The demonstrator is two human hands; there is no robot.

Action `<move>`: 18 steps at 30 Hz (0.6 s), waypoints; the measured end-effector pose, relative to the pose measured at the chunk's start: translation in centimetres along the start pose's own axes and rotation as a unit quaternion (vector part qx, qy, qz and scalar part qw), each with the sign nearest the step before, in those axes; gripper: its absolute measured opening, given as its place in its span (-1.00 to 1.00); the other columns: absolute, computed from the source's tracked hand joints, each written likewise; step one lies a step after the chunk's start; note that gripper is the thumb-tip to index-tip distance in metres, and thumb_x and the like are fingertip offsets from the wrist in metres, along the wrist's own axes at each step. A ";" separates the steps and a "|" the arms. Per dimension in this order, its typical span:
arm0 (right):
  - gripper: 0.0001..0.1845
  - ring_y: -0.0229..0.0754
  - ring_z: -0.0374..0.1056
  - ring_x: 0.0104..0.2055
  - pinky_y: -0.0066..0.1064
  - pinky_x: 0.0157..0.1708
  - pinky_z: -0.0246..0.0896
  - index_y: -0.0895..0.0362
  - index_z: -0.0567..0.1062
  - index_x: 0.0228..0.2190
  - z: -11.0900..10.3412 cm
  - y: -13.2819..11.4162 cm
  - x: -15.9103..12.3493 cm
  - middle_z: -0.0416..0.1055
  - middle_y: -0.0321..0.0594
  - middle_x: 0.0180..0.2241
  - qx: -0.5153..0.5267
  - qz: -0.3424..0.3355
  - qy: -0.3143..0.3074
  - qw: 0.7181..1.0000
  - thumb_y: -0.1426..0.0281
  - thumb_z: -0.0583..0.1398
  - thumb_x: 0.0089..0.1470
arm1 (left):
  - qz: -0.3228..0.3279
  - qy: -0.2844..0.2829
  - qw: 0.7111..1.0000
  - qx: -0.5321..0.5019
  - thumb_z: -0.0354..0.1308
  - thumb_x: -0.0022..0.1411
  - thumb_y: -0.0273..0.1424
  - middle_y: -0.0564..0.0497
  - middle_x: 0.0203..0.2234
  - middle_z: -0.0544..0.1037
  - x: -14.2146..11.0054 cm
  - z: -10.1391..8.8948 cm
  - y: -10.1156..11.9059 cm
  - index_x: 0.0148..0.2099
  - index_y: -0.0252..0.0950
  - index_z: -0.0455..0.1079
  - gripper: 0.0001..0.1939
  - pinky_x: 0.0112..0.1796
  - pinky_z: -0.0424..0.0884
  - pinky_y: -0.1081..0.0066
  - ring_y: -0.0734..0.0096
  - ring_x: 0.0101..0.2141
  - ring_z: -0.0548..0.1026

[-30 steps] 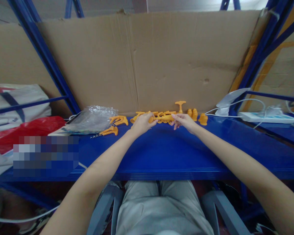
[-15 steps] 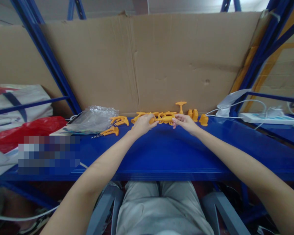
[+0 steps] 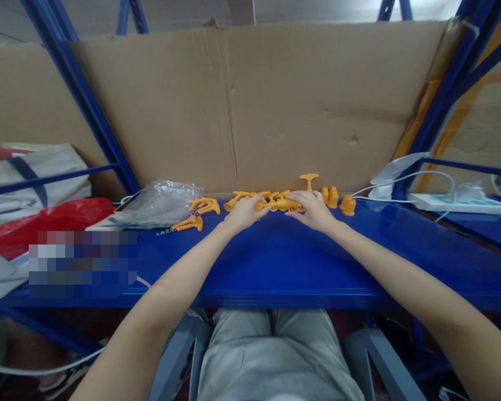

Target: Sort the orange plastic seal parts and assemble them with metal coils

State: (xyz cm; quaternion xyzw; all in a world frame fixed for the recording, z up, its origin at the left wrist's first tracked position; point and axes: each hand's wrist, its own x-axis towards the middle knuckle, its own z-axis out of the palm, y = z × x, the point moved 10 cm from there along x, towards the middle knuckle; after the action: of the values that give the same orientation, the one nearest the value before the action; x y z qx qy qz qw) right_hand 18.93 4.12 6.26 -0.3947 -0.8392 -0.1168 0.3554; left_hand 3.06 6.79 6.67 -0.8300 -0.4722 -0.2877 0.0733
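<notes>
My left hand [image 3: 245, 213] is closed round the left end of a yellow-orange plastic piece with a rod-like part [image 3: 274, 205], low over the back of the blue shelf. My right hand [image 3: 311, 209] wraps over the right end of the same piece, its thumb below and its fingers on top. The piece's exact kind is hard to make out, partly hidden by both hands. More yellow-orange parts [image 3: 239, 196] lie right behind it. Upright beyond my right hand stands a T-shaped piece [image 3: 309, 179] with a ribbed stem.
Left of my hands lie yellow-orange handles [image 3: 190, 224] with black-and-white cord, beside a clear plastic bag [image 3: 167, 203]. Several short yellow-orange parts [image 3: 348, 205] stand to the right, near a white power strip [image 3: 459, 204]. A cardboard sheet [image 3: 296, 111] closes off the back.
My right hand has shifted slightly left and turned, going from a fingertip hold at the piece's right end to a wrap over it. My left hand stays nearly still.
</notes>
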 end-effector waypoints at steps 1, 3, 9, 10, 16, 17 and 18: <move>-0.59 0.09 0.32 0.11 -0.01 0.12 0.00 0.08 0.47 0.04 -0.1 -0.4 0.1 0.48 0.02 0.03 -0.044 -0.016 -0.002 0.999 0.17 0.18 0.22 | -0.002 -0.003 1.000 -0.003 0.18 0.28 -0.20 -0.06 -0.34 0.62 0.0 0.0 0.0 -0.15 -0.29 0.50 -0.74 -0.25 0.41 0.38 0.21 -0.27 0.58; -0.64 0.06 0.34 0.03 -0.05 0.09 -0.04 0.10 0.50 0.01 -0.1 -1.1 0.3 0.52 0.02 -0.04 -0.091 -0.038 -0.005 0.995 0.22 0.13 0.26 | 0.001 -0.002 1.000 -0.010 0.19 0.28 -0.20 -0.04 -0.36 0.62 0.0 0.0 0.2 -0.16 -0.28 0.50 -0.74 -0.25 0.40 0.39 0.24 -0.28 0.57; -0.66 0.03 0.36 -0.07 -0.12 0.00 -0.01 0.11 0.55 -0.05 -0.3 -1.6 1.2 0.54 -0.01 -0.15 -0.077 -0.058 -0.027 0.995 0.25 0.13 0.25 | 0.009 0.016 1.000 -0.006 0.18 0.28 -0.21 -0.03 -0.35 0.63 0.0 -0.3 0.3 -0.15 -0.28 0.49 -0.75 -0.25 0.41 0.40 0.24 -0.27 0.58; -0.67 0.02 0.37 -0.09 -0.13 -0.01 0.01 0.11 0.57 -0.07 -0.3 -1.6 1.4 0.55 -0.03 -0.18 -0.063 -0.056 -0.038 0.996 0.24 0.15 0.24 | 0.011 0.017 1.000 -0.001 0.18 0.28 -0.21 -0.04 -0.34 0.63 0.0 -0.4 0.4 -0.15 -0.28 0.49 -0.76 -0.24 0.41 0.39 0.23 -0.26 0.59; -0.73 -0.10 0.41 -0.29 -0.31 -0.22 0.19 0.14 0.63 -0.30 0.8 -0.6 2.8 0.53 -0.13 -0.35 0.110 -0.001 -0.120 0.987 0.20 0.25 0.11 | 0.015 0.031 0.999 0.035 0.20 0.27 -0.25 -0.10 -0.25 0.64 -0.2 -1.0 0.4 -0.10 -0.28 0.47 -0.77 -0.20 0.42 0.39 0.19 -0.18 0.59; -0.72 -0.12 0.41 -0.32 -0.33 -0.26 0.21 0.14 0.63 -0.32 0.9 -0.3 3.0 0.53 -0.15 -0.36 0.138 0.016 -0.124 0.982 0.18 0.27 0.08 | 0.017 0.032 0.999 0.037 0.19 0.28 -0.25 -0.10 -0.26 0.64 -0.2 -1.0 0.4 -0.11 -0.27 0.46 -0.77 -0.20 0.42 0.39 0.19 -0.18 0.59; -0.71 -0.14 0.41 -0.34 -0.35 -0.28 0.22 0.14 0.63 -0.33 1.0 0.0 3.2 0.53 -0.17 -0.38 0.162 0.032 -0.128 0.978 0.17 0.29 0.05 | 0.020 0.034 0.998 0.039 0.18 0.28 -0.23 -0.09 -0.27 0.64 -0.2 -1.0 0.4 -0.12 -0.27 0.46 -0.77 -0.20 0.42 0.39 0.20 -0.18 0.59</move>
State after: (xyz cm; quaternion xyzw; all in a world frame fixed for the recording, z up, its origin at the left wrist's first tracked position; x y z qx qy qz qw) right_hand 17.06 6.45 7.73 -0.3702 -0.8725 0.0836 0.3079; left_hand 2.92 6.07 7.41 -0.8256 -0.4635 -0.2954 0.1275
